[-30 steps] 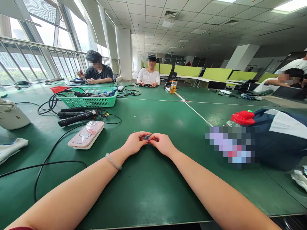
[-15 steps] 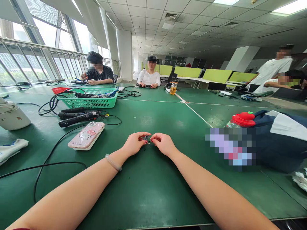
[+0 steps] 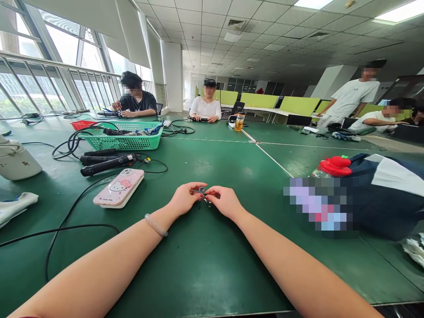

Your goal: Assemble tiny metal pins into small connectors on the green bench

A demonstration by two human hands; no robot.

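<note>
Just above the green tabletop point(image 3: 205, 256), my left hand point(image 3: 186, 198) pinches a small dark piece with silvery specks, like a tiny circuit board point(image 3: 201, 190). My right hand point(image 3: 225, 201) meets it from the other side, its thumb and fingertips closed at the piece's lower edge. A small pale, metallic-looking bit point(image 3: 210, 204) shows below the right fingertips; whether it hangs from them or lies on the table I cannot tell. The fingertips hide most of what the right hand grips.
A pink phone point(image 3: 119, 187) lies left of my hands, with black handle-like tools point(image 3: 109, 164), cables and a green basket point(image 3: 124, 141) behind it. To the right are a red-lidded bottle point(image 3: 335, 166) and a dark blue bag point(image 3: 384, 198). Several people are around the table.
My right hand has shifted slightly left, and its fingertips now meet the piece in my left hand. More of the piece shows. A standing person at the right has moved left.
</note>
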